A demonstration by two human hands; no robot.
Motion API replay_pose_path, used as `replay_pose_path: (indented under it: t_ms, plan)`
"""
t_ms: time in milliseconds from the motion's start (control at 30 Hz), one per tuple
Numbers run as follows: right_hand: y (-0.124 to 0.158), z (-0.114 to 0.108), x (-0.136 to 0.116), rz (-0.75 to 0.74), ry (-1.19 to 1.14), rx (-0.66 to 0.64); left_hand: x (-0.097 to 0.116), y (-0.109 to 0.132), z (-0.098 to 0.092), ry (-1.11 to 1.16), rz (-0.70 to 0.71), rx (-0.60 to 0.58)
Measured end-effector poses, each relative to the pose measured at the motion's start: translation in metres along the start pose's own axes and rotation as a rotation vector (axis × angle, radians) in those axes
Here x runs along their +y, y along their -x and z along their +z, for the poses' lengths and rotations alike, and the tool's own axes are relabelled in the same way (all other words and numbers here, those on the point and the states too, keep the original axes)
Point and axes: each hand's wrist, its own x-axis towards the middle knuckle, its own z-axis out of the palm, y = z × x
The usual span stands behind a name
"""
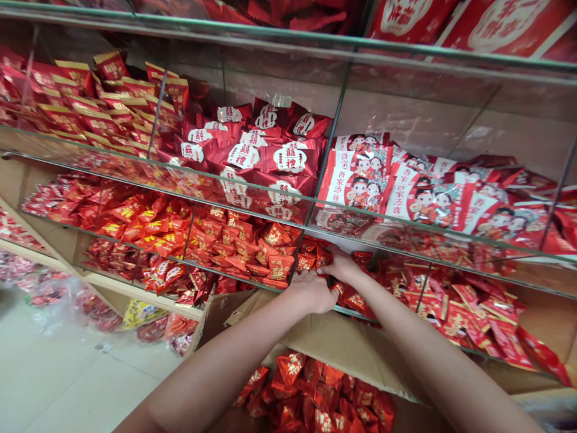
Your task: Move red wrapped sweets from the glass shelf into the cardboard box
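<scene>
My right hand (342, 266) reaches into a lower shelf compartment, its thumb and a finger on either side of a small red packet (323, 257). The other fingertips are out of sight. Beside and slightly in front of it, my left hand (312, 293) is bent over the compartment's front edge, its back toward me and its fingers mostly hidden. Small red packets with gold print (354, 300) lie around both hands. Below my forearms, an opened cardboard box (347, 343) holds many more red triangular packets (315, 391), its raised flap close under my hands.
Above my hands runs a glass shelf edge (270, 219), carrying red and white packets (360, 180). Glass dividers (331, 144) separate the compartments. Long red packets (478, 313) fill the right side. Plastic-bagged goods (90, 307) lie on the tiled floor (58, 379) at left.
</scene>
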Motion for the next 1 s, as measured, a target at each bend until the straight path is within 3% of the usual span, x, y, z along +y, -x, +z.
replay_pose_path:
  t_ms: [233,367,433,500,600,700,867,1000]
  plan:
    - [0.003,0.005,0.001,-0.006,0.011,0.049,0.006,0.015,-0.005,-0.054,0.053,0.139]
    - [0.010,0.002,0.004,-0.028,0.024,0.087,0.001,0.065,-0.010,0.001,0.325,0.277]
    - [0.017,-0.005,0.006,-0.071,0.040,0.150,-0.011,0.099,-0.011,0.074,0.487,0.249]
    - [0.026,-0.012,0.005,-0.141,0.039,0.183,-0.027,0.130,-0.009,0.150,0.563,0.210]
    - [0.039,-0.015,-0.002,-0.267,-0.097,-0.007,-0.053,0.165,0.000,0.256,0.519,0.199]
    - [0.046,-0.008,-0.012,-0.365,-0.197,-0.229,-0.074,0.183,0.016,0.344,0.391,0.209]
    - [0.041,0.007,-0.025,-0.434,-0.133,-0.286,-0.090,0.197,0.044,0.431,0.292,0.153]
    - [0.030,0.012,-0.028,-0.407,-0.124,-0.316,-0.092,0.201,0.059,0.482,0.228,0.075]
